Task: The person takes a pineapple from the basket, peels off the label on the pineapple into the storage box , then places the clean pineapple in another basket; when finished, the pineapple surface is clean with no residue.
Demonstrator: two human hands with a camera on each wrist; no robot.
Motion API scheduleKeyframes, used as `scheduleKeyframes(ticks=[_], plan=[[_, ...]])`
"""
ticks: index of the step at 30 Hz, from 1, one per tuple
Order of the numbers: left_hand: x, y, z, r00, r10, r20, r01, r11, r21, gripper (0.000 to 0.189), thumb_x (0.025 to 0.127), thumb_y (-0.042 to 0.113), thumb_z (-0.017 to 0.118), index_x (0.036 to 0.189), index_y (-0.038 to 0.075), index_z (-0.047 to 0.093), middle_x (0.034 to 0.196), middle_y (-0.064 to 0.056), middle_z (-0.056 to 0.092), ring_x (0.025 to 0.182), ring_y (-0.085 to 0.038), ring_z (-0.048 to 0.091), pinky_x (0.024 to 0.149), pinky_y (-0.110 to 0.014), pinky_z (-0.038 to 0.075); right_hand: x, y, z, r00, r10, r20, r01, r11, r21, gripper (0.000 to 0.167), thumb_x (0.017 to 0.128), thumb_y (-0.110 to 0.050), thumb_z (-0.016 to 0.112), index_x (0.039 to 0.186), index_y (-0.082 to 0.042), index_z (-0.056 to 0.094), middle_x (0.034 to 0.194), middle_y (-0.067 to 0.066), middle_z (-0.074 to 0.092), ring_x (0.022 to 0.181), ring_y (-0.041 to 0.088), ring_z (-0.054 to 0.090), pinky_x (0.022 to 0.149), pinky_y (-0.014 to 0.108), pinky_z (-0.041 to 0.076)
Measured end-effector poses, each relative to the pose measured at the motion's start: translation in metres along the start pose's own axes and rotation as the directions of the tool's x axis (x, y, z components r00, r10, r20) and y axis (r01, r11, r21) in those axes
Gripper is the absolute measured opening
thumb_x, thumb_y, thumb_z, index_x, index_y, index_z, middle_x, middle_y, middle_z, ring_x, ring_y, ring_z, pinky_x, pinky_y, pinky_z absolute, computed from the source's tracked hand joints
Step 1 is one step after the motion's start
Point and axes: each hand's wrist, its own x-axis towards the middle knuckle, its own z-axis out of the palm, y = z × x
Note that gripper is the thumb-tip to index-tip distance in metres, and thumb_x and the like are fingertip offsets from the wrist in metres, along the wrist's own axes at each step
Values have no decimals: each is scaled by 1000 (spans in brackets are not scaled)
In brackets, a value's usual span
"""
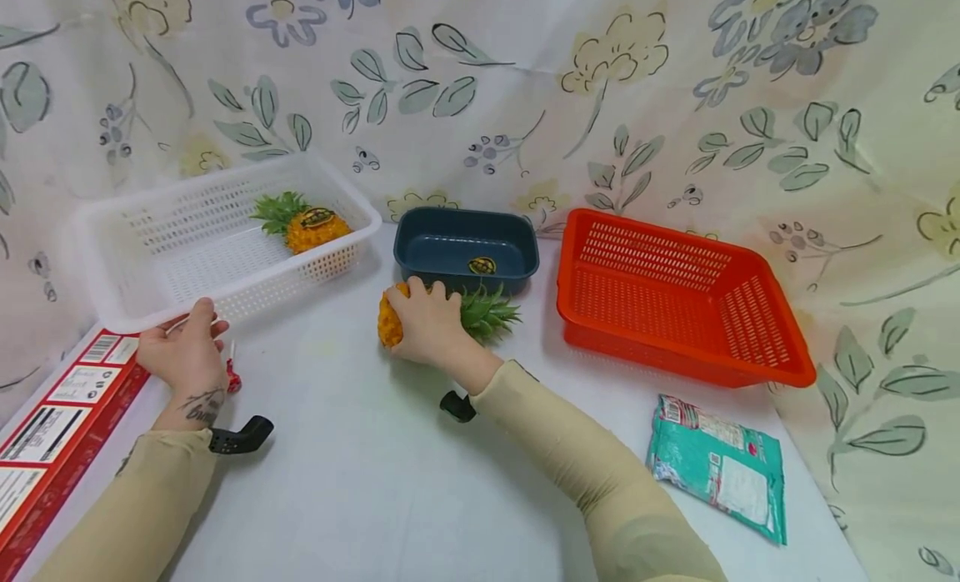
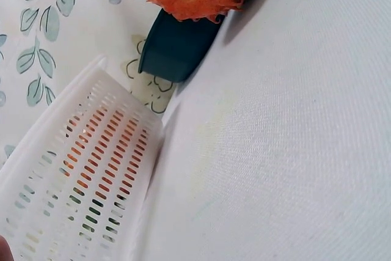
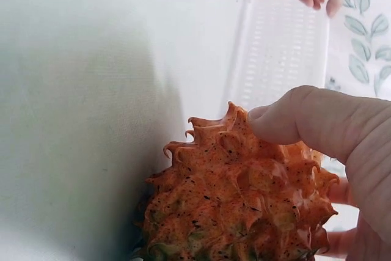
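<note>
In the head view, the right hand [image 1: 431, 323] has a pineapple [image 1: 389, 317] in its grip, fingers curled over the body, at the middle of the table [image 1: 360, 474], just on the near side of the dark blue basin [image 1: 468, 240]. The fruit lies sideways: its long axis runs left to right, roughly along the basin's long side, with the leafy crown [image 1: 489, 315] pointing right and the blunt base left. A second pineapple [image 1: 318, 229] lies at the right end of the white basket [image 1: 273, 303], its crown toward the left. The left hand [image 1: 187, 348] is at that basket's near edge, fingers loosely bent; whether it touches the rim I cannot tell. The red basket [image 1: 678, 357] stands farther right.

The left wrist view shows the gripped fruit's spiky orange base, directed left toward the white basket; its crown is hidden.

In the right wrist view, the thumb [image 3: 299, 120] presses one side of the spiky body, with fingers on the other. The left hand's thumb stands apart from its fingers.
</note>
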Motion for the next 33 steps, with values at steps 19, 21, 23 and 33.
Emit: scheduleKeyframes(ticks=[19,21,23,33], plan=[[18,-10,-4,1000,-4,-15,3,999,-33,50,66,21,84,103,14,52,82,-2,70,49,-12,61,37,-19,40,-37,26,-5,874,-474,106,480,876,-39,72,68,-42,78,130,-32,41,134,4,36,118,25,35,98,43,33],[7,-1,0,999,-28,-21,27,999,-29,46,68,19,82,102,14,51,81,-1,69,48,-12,61,37,-19,40,-45,33,-7,841,-526,130,535,844,-47,71,69,-40,78,129,-32,42,135,3,36,121,24,33,102,43,31],[1,4,2,999,-41,-12,40,999,-28,45,69,19,82,101,15,50,81,0,68,49,-11,61,38,-18,41,-53,39,-10,808,-570,149,582,811,-54,69,69,-37,79,128,-30,44,136,3,35,124,24,32,105,43,29],[1,4,0,997,-75,-31,75,997,-2,49,69,21,82,104,17,48,81,2,68,50,-11,61,39,-19,41,-82,66,-15,733,-659,171,678,729,-94,62,69,-25,80,121,-27,46,135,1,38,129,22,26,108,41,27]])
